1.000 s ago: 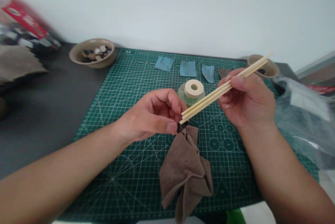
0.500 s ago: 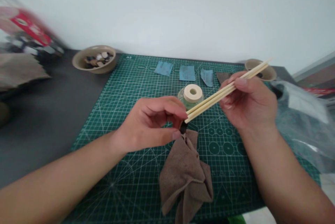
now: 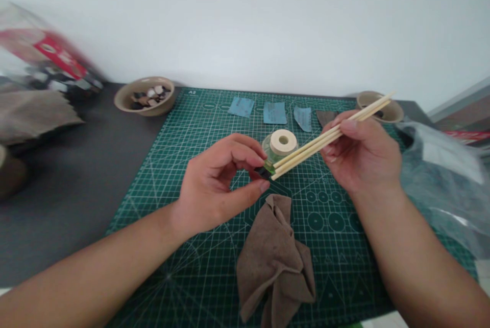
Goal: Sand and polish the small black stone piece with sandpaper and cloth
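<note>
Several pale wooden sticks are pinched in my right hand, slanting down to the left. My left hand pinches a small black piece between thumb and forefinger, close to the sticks' lower ends. Behind the sticks stands a clear glass bottle with green showing in it and a cream ring-shaped top. A crumpled brown cloth lies on the green cutting mat nearer to me.
Three blue packets lie at the mat's back. A bowl of stones stands back left, another bowl back right. Clear plastic lies at the right. A brown bag is far left.
My left hand has moved slightly, lifting the black piece away from the top of the cloth and turning it toward the sticks' ends. The sticks remain in my right hand. The view has shifted slightly.
</note>
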A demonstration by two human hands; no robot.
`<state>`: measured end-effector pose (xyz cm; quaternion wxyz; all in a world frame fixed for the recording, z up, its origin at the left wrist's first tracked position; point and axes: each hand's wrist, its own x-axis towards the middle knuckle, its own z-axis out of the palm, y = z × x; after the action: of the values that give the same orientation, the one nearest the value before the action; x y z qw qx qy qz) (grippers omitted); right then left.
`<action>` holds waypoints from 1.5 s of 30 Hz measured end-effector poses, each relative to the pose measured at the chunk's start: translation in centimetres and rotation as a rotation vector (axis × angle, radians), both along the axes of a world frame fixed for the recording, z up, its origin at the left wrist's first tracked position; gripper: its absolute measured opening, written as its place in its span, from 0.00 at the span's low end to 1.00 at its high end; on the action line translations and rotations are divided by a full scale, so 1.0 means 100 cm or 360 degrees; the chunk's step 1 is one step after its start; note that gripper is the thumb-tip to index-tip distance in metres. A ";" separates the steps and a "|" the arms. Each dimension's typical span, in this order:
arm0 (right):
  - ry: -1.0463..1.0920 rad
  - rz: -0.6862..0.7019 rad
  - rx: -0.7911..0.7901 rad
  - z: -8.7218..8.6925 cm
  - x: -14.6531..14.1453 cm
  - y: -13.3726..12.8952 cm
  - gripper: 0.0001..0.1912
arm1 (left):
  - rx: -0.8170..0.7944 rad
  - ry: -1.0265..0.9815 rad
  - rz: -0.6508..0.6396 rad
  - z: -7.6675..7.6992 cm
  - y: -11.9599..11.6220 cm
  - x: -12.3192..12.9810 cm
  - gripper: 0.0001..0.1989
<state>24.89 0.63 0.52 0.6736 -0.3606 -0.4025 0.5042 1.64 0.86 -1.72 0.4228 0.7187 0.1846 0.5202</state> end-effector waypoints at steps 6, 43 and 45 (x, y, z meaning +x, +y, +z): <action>-0.0013 -0.0043 0.0026 -0.001 0.000 0.001 0.02 | -0.0013 0.0120 0.0055 -0.003 -0.001 0.000 0.13; -0.0201 -0.0204 0.0070 0.000 -0.007 -0.005 0.04 | 0.0152 0.0425 0.0400 -0.007 -0.002 -0.002 0.13; -0.0196 -0.0200 0.0079 0.000 -0.007 -0.005 0.04 | 0.0156 0.0431 0.0401 -0.007 -0.002 -0.002 0.13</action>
<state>24.24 0.11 0.49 0.6865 -0.3987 -0.4322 0.4277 1.48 0.69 -2.42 0.2903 0.7730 0.3028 0.4759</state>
